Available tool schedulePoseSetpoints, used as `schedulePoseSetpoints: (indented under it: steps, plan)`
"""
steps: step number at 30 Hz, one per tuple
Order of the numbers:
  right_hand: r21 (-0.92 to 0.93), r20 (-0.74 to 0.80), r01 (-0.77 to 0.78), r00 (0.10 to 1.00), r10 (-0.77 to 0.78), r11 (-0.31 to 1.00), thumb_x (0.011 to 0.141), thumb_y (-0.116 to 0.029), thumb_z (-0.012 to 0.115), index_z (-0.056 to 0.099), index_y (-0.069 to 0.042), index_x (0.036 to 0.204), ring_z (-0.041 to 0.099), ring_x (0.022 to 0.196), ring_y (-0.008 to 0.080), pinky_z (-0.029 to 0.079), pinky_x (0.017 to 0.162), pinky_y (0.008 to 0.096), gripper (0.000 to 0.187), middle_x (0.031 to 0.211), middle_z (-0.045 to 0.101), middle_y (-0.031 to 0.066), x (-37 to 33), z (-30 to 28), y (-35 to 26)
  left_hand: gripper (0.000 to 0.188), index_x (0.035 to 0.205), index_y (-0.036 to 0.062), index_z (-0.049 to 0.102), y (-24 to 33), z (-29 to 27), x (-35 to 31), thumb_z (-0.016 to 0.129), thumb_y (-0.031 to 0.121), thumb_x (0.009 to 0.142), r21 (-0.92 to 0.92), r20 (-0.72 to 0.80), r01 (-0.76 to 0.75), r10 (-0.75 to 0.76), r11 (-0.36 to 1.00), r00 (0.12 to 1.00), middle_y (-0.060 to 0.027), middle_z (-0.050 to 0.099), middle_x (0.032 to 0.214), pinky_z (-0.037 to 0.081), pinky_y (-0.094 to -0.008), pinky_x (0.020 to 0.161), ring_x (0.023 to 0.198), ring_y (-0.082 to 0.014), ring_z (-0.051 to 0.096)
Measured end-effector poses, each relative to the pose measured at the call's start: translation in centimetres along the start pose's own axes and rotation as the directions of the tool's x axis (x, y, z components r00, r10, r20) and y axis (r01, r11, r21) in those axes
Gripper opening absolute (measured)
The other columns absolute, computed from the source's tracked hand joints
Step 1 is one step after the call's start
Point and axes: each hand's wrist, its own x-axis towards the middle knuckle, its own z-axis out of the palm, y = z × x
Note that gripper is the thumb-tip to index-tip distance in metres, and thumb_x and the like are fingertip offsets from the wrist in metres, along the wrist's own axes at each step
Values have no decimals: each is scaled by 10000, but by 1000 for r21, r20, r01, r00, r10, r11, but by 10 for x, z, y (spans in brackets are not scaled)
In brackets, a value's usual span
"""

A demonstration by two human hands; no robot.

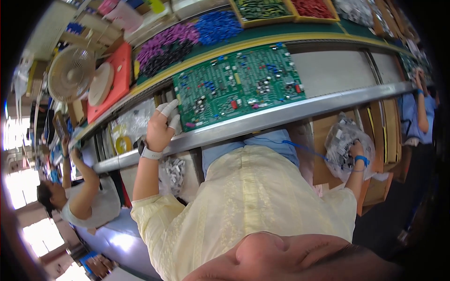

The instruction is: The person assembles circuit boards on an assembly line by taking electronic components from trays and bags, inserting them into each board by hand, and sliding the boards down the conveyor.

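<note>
A green circuit board (239, 86), crowded with small blue, white, red and black parts, lies on the rail track before me. At its left edge is my left hand (161, 124), white covers on its fingertips and a watch on the wrist. Its fingers are curled against the board's edge. My right hand (357, 151), with a blue strap at the wrist, reaches into a clear plastic bag (341, 136) of grey and dark small parts at lower right. Those fingers look bent among the parts; whatever they grip is hidden.
A metal rail (253, 119) runs along my side of the track. Purple, black and blue parts (218, 29) lie in heaps beyond, beside boxes of green and red parts (311, 8). A fan (71, 74) stands at left. Co-workers (89, 201) sit at both sides.
</note>
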Motion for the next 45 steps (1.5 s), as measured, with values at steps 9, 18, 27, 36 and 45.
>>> schedulePoseSetpoints:
  steps: [9,18,27,36,45]
  plan:
    - [5,6,-52,999,52,999,720,-211,561,572,14,884,599,750,352,475,660,430,278,840,610,193,35,2,64,155,874,-21,649,-113,-72,-153,630,104,784,-151,329,668,-600,729,729,-73,646,728,459,-263,630,664,-111,573]
    - [594,344,-334,928,143,732,743,-170,609,555,-144,870,534,561,131,398,442,262,140,704,545,-4,-10,-9,5,189,751,-16,636,-204,-22,-244,535,138,708,595,258,457,-695,662,671,-224,625,803,480,-423,739,792,-370,601]
    - [595,172,-211,976,134,775,707,-129,592,530,-100,871,530,578,168,428,445,284,177,727,540,46,-19,-44,-12,209,874,-2,611,-206,29,-242,529,71,696,611,377,445,-735,655,564,-232,601,962,462,-432,822,923,-375,576]
    - [821,-64,380,803,-593,426,838,-186,557,561,-44,1129,523,813,111,427,651,266,323,1010,575,44,-95,-148,-195,240,919,-1,564,-248,51,-260,559,39,683,570,345,486,-730,663,590,-246,564,995,434,-405,851,1001,-390,518]
    - [487,27,860,161,-987,154,758,-51,618,603,-50,925,526,807,132,422,708,248,167,888,562,35,-155,-96,-447,294,997,-18,548,-225,36,-266,530,43,710,546,292,560,-768,623,570,-245,570,1032,444,-428,859,1000,-392,528]
